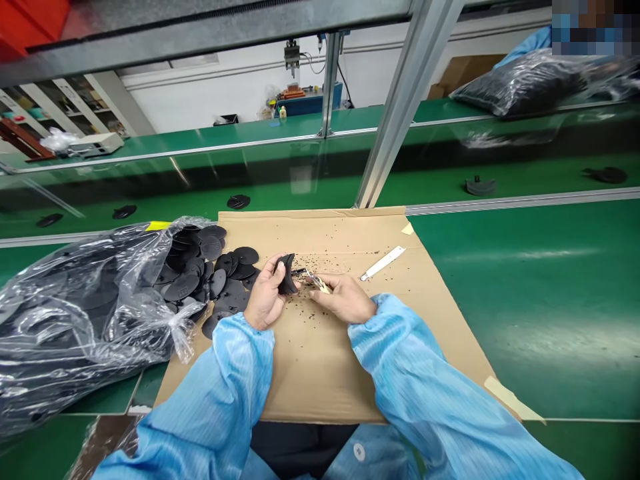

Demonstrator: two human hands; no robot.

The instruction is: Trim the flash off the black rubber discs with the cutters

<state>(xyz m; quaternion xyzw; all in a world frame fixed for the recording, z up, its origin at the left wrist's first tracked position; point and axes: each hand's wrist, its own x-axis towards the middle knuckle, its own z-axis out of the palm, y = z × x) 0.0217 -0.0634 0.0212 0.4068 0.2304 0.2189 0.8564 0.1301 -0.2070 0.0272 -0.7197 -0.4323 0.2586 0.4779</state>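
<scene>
My left hand [266, 297] is closed on a black curved plastic part [287, 273], held upright above the cardboard sheet [320, 373]. In my right hand [346, 297] are small cutting pliers [320, 284] with pale handles, and their jaws meet a thin stem sticking out of the part. Whether the jaws are fully closed is too small to tell. Tiny black scraps [313, 313] lie scattered on the cardboard below and behind both hands. Left of my left hand is a heap of black oval plastic discs [183, 285].
A clear plastic bag [75, 313] of black parts lies at the left, its mouth by the heap. A white utility knife [383, 263] rests on the cardboard at right. Beyond runs a green conveyor [310, 187] with several black parts, crossed by a metal post [400, 100]. A person is at far right.
</scene>
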